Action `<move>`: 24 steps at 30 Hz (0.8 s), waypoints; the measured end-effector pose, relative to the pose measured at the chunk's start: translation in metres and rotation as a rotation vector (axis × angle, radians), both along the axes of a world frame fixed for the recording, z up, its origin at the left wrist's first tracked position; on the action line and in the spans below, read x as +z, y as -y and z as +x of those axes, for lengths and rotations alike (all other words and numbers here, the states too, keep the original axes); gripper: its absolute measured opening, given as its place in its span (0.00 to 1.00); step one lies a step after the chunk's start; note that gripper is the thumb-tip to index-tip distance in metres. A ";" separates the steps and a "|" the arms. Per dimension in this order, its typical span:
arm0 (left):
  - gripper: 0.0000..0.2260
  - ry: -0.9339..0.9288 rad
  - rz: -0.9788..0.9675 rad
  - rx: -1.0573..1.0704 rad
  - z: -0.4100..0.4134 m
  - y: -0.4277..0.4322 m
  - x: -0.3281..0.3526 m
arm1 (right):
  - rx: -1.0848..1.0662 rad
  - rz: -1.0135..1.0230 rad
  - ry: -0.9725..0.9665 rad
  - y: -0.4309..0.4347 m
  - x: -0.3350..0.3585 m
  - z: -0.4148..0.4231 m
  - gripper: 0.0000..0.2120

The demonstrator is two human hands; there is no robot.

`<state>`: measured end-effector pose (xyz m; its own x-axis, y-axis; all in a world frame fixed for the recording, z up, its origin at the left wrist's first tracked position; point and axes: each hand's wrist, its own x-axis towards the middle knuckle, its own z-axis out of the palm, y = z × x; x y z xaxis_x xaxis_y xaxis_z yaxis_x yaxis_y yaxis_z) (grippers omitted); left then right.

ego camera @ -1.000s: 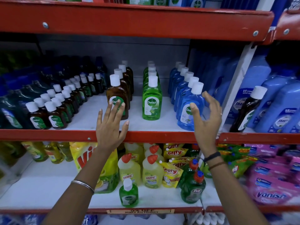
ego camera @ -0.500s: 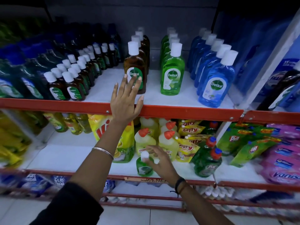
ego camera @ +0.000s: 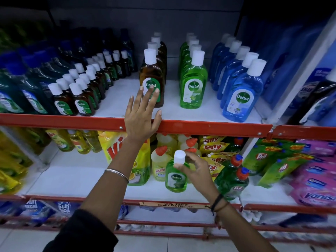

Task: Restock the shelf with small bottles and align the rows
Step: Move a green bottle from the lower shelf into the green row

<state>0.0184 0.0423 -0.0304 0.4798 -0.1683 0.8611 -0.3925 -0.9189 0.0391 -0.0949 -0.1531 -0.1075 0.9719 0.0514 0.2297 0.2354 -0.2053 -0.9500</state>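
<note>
A small green Dettol bottle (ego camera: pixel 176 178) with a white cap stands on the lower shelf (ego camera: pixel 76 179). My right hand (ego camera: pixel 195 169) is closed around its neck and cap. My left hand (ego camera: pixel 141 115) is spread flat over the red front rail (ego camera: pixel 209 127) of the upper shelf, its fingertips against the label of the front brown Dettol bottle (ego camera: pixel 151 77). Beside that row stand a row of green Dettol bottles (ego camera: pixel 193 82) and a row of blue ones (ego camera: pixel 240 93). Rows of small brown bottles (ego camera: pixel 80 93) fill the left.
Dark green bottles (ego camera: pixel 16 95) crowd the far left of the upper shelf. The lower shelf holds a yellow Vim pouch (ego camera: pixel 127 157), Harpic bottles (ego camera: pixel 161 162), Giffy pouches (ego camera: pixel 211 148), green Pril bottles (ego camera: pixel 233 179) and pink Vanish packs (ego camera: pixel 316 182). A white upright divider (ego camera: pixel 298 84) stands at right.
My right hand dropped from the front blue bottle to the lower shelf and took hold of the small green bottle. My left hand stayed by the brown bottle. The view tilted down.
</note>
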 end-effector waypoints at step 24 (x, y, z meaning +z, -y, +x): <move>0.25 -0.085 -0.015 -0.006 -0.005 0.000 0.005 | -0.258 0.159 0.389 0.026 0.195 0.120 0.13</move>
<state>0.0131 0.0426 -0.0258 0.5502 -0.1591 0.8197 -0.3928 -0.9156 0.0860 0.0252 -0.1791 0.0873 0.7886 -0.2451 0.5639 0.5396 -0.1639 -0.8258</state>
